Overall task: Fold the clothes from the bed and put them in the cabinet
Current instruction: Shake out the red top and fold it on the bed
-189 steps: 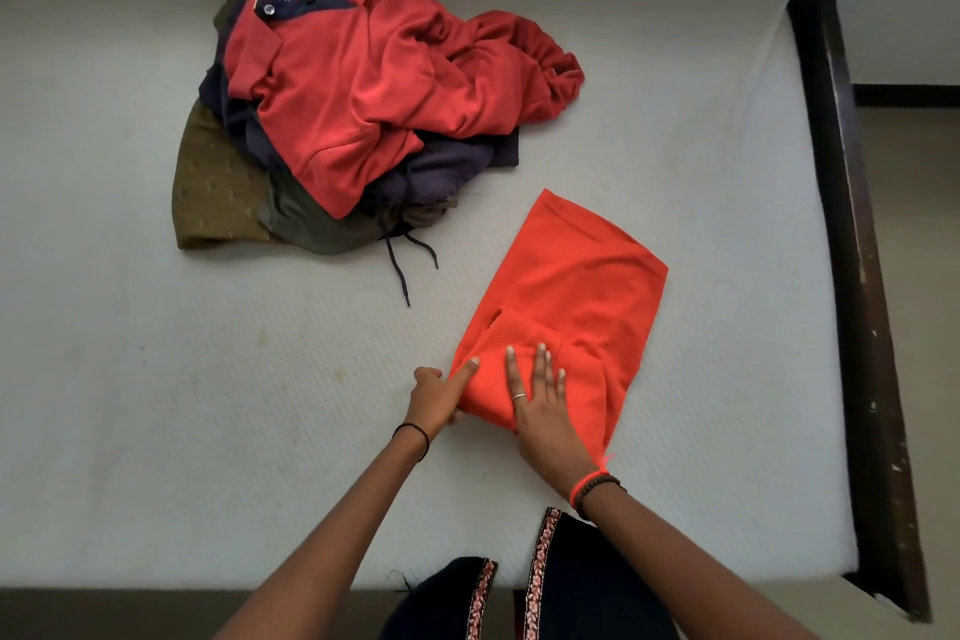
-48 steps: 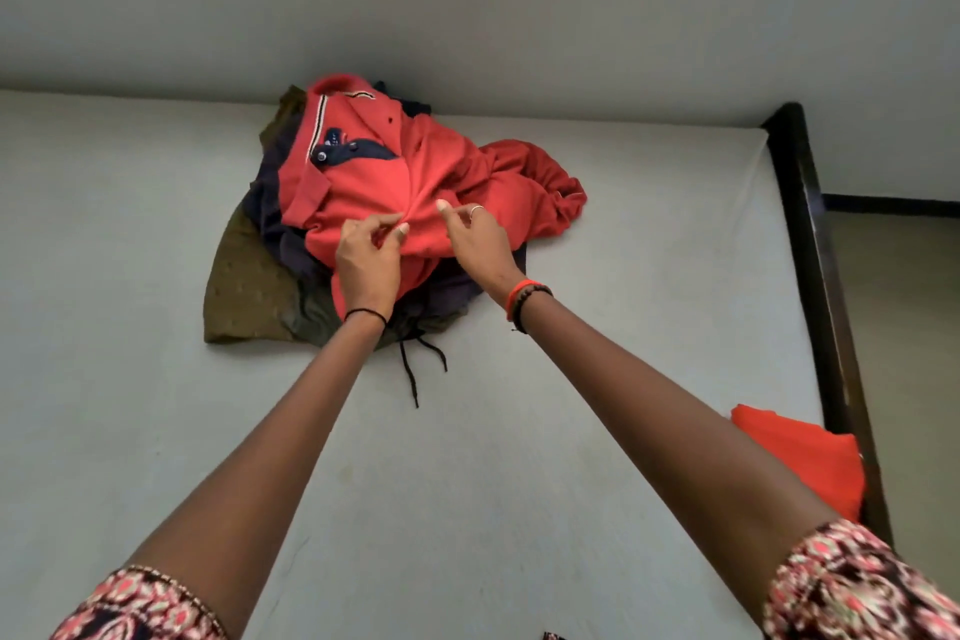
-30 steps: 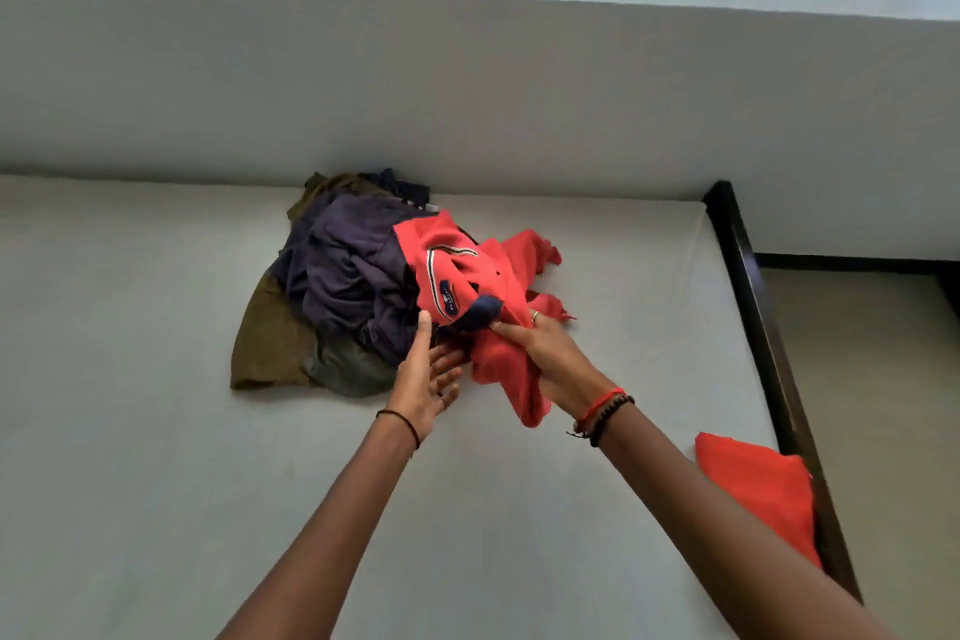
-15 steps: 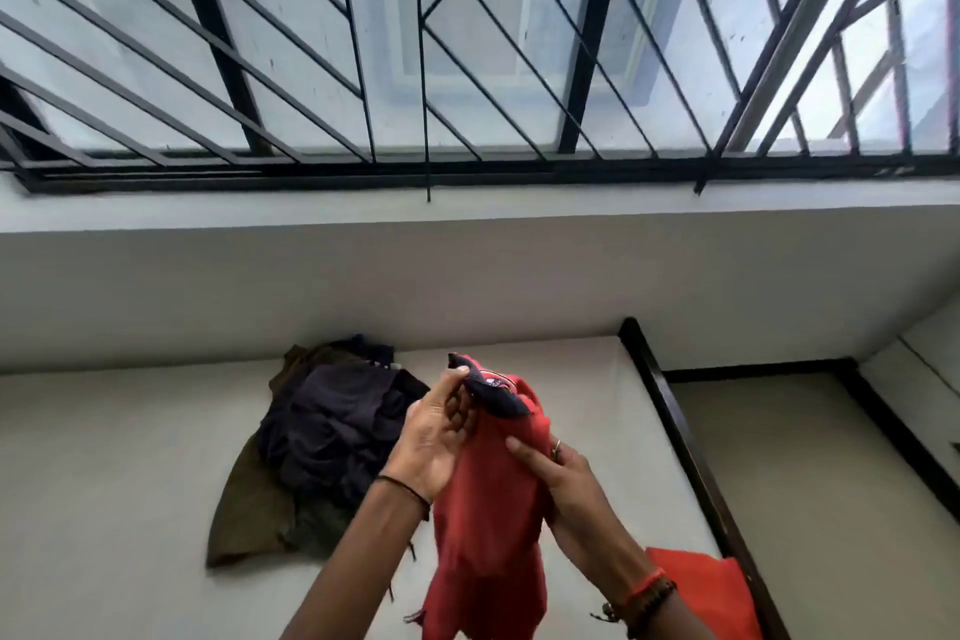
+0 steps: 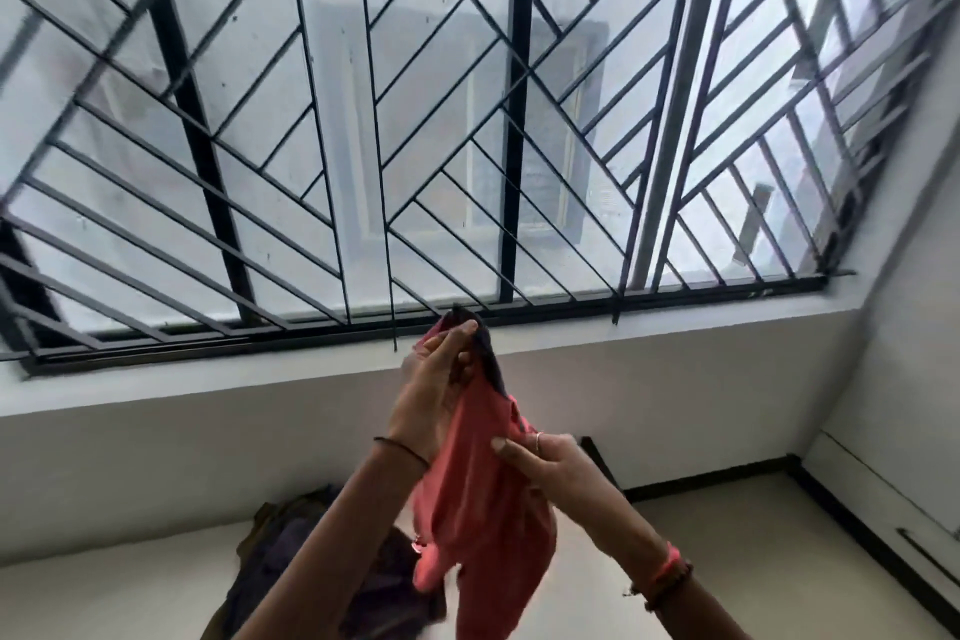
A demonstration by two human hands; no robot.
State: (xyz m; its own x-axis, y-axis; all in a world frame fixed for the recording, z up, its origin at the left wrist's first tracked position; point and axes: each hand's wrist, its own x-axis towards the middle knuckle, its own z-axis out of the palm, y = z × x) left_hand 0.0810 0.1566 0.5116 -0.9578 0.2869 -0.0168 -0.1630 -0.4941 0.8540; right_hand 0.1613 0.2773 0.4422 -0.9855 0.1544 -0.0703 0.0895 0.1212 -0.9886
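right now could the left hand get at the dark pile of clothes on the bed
Probably not yet: the left hand grips the red shirt up high, with the pile below its forearm. Nothing else seems to block it.

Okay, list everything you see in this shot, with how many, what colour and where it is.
shirt: one, red with dark collar, held up in the air, centre.
pile: one, purple and olive clothes, on the bed, lower left.
bed: one, white, bottom of view.
grille: one, black, upper half of view.
left hand: one, gripping the shirt's collar.
right hand: one, pinching the shirt lower down.
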